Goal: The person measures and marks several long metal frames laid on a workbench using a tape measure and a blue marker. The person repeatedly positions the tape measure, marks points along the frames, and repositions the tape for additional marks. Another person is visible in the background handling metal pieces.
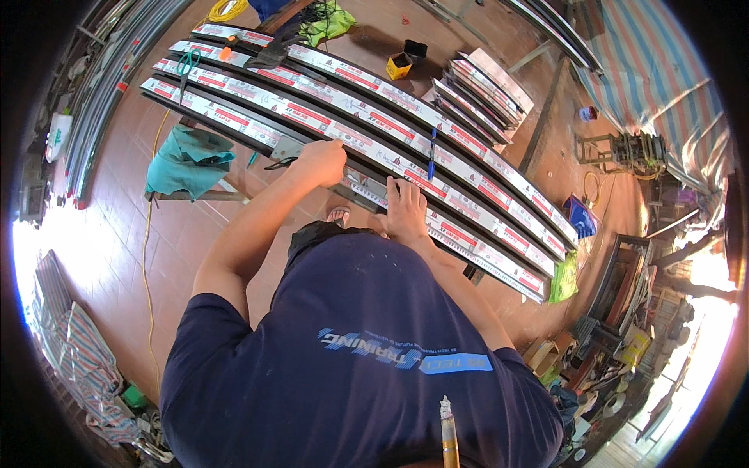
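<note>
Nearest long bar (488, 253): one, dark-edged, white-and-red face; crosses the centre of the frame, slanting from upper left down to the right.
Left fingers (334, 150): mine, curled into a fist over that bar; what they enclose is hidden, so I cannot tell whether they grasp anything.
Grey metal piece (287, 148): one, flat, on the bar just left of my fist; kind uncertain.
Right fingers (402, 192): mine, bent over the same bar, tips on its upper side; I cannot tell whether the thumb pinches from beneath.
Other long bars (460, 139): three, alike, side by side beyond the nearest.
Blue pen (431, 156): one, lying across the bars, just above my right fingers.
Scissors (186, 69): one pair, green-handled, lying across bar ends, upper left.
Teal cloth (187, 160): one, draped below the bars' left ends.
Yellow box (399, 66): one, on the floor, top centre.
Short bars (484, 97): one stack, upper right of centre.
Handling, bar: as I judge it, best steadied with even pressure from both sides, so it neither rolls nor slides against its neighbour.
Handling, metal piece: if alignment matters, I should seat it flush and check it before bearing down.
Caution, pen: loose on the slanting faces; a knock could roll it off.
Caution, scissors: blades best kept clear of my left forearm.
</note>
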`<state>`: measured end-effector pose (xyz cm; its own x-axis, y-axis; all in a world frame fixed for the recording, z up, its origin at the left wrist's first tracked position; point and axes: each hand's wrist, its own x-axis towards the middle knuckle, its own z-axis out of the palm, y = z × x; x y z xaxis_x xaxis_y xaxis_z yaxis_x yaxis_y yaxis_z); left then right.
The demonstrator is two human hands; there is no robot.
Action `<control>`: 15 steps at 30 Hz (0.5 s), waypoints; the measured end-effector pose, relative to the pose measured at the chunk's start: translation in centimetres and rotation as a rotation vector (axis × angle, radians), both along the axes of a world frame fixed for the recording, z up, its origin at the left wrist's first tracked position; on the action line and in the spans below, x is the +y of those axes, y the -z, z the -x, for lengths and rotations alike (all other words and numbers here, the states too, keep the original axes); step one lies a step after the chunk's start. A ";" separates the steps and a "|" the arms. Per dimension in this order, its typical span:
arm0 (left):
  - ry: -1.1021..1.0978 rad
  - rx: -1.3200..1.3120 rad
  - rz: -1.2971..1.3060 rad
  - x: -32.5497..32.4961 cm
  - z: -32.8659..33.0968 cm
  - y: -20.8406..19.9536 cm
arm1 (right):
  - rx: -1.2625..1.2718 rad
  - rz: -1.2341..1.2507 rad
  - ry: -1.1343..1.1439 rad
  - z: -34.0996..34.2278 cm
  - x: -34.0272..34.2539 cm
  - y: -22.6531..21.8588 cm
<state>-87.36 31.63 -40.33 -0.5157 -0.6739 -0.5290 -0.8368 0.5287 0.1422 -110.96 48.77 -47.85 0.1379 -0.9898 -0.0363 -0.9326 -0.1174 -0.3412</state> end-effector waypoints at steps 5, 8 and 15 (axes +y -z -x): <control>0.040 -0.007 0.029 -0.1 -0.2 0.0 | 0.048 -0.088 0.089 -1.0 -0.1 -0.7; 0.049 -0.013 0.025 -0.3 -0.3 0.4 | 0.065 -0.129 0.139 -1.9 -0.4 -1.2; 0.060 0.004 0.062 -0.9 0.0 1.2 | -0.020 -0.125 0.143 -1.6 -0.2 -1.8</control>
